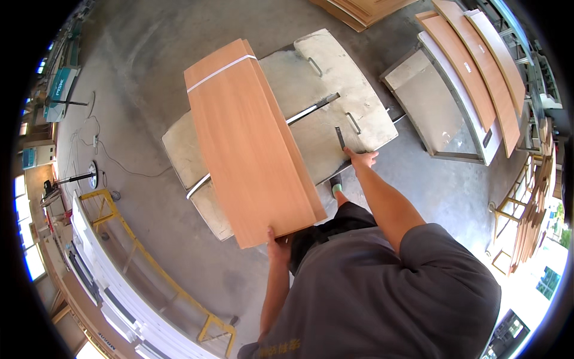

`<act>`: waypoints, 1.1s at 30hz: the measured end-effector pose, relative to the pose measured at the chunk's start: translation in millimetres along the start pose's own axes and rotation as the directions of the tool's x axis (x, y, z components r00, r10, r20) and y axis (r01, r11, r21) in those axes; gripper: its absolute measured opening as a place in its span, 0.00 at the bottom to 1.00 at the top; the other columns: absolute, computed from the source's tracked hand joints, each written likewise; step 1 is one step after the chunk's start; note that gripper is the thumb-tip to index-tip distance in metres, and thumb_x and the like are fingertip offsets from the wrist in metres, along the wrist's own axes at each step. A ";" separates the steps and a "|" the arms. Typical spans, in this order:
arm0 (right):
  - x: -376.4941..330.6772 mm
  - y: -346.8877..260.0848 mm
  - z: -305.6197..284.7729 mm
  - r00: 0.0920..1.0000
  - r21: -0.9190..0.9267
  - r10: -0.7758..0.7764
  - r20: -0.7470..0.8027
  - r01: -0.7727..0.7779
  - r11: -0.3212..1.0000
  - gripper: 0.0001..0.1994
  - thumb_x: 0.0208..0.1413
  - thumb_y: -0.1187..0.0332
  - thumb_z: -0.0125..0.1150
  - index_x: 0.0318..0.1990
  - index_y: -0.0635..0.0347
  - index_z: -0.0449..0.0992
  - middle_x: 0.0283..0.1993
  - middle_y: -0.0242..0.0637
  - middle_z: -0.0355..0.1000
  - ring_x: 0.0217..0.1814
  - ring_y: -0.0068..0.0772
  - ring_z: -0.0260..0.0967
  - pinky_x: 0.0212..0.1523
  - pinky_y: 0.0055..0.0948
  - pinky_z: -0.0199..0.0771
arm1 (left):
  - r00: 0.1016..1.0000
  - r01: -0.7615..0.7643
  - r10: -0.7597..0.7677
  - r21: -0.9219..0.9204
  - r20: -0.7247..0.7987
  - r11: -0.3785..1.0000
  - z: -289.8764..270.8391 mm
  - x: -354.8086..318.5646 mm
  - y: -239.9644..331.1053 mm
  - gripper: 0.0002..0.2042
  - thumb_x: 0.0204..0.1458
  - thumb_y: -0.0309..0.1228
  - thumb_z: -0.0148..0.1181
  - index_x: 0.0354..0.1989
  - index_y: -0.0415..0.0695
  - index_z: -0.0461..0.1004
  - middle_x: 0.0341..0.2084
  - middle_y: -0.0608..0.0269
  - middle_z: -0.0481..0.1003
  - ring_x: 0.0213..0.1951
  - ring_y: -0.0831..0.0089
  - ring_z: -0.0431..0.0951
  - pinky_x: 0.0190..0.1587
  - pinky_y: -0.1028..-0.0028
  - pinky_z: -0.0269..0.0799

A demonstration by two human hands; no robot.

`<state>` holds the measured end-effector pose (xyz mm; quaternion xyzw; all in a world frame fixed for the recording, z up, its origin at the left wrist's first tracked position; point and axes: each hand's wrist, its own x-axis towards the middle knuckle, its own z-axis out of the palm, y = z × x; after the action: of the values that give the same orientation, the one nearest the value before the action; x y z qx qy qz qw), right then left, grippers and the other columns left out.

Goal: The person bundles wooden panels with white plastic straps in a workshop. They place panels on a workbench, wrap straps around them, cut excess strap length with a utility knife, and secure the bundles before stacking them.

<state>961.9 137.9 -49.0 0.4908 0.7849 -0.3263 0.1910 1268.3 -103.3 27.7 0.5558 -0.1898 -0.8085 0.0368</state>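
Observation:
A stack of long wood-coloured boards (251,137) lies across a worn pale platform (311,72). A white strap (221,73) goes around its far end. At the near end, my left hand (278,246) is closed on the stack's edge, thumb on top and the other fingers partly hidden below. To the right, my right hand (362,159) is at the platform's near edge, its thumb and forefinger pinching the end of a slim dark flat tool (340,137), whose kind I cannot make out. Another pale strip (314,109) shows on both sides of the stack, passing beneath it.
Two metal handles (354,123) stand up from the platform. At the right, more boards (472,66) lean on a metal-framed stand (427,102). A yellow frame (143,251) and long white panels (113,275) lie at the left. A cable (137,173) runs across the floor.

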 end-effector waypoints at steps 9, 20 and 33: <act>68.0 43.5 -98.6 0.685 0.469 -0.460 0.565 0.192 0.862 0.06 0.55 0.72 0.65 0.35 0.66 0.79 0.29 0.37 0.76 0.28 0.25 0.73 0.29 0.26 0.75 | 0.976 0.194 -0.185 -0.075 0.116 0.978 56.7 53.2 -117.8 0.30 0.55 0.46 0.64 0.58 0.38 0.64 0.52 0.52 0.72 0.55 0.57 0.73 0.58 0.57 0.70; 137.1 -73.5 -69.0 0.662 0.004 -0.750 -0.004 0.750 0.662 0.21 0.50 0.62 0.68 0.49 0.64 0.73 0.39 0.40 0.75 0.41 0.45 0.73 0.44 0.39 0.74 | 0.807 -0.378 0.574 0.869 0.141 0.319 68.0 14.6 17.7 0.19 0.55 0.34 0.62 0.52 0.37 0.72 0.47 0.53 0.77 0.48 0.63 0.78 0.50 0.68 0.73; -25.2 96.5 -37.2 0.469 0.354 -0.141 0.872 -0.405 0.843 0.27 0.56 0.59 0.67 0.57 0.56 0.61 0.52 0.32 0.69 0.56 0.33 0.68 0.58 0.46 0.67 | 0.793 -0.451 0.578 0.824 0.194 0.343 144.3 142.2 131.1 0.35 0.48 0.35 0.69 0.63 0.33 0.60 0.57 0.45 0.70 0.57 0.56 0.72 0.58 0.65 0.68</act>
<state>1060.3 177.1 -38.2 0.3483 0.4145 -0.7105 0.4495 1062.8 -224.7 -7.8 0.4652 -0.7149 -0.5211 0.0309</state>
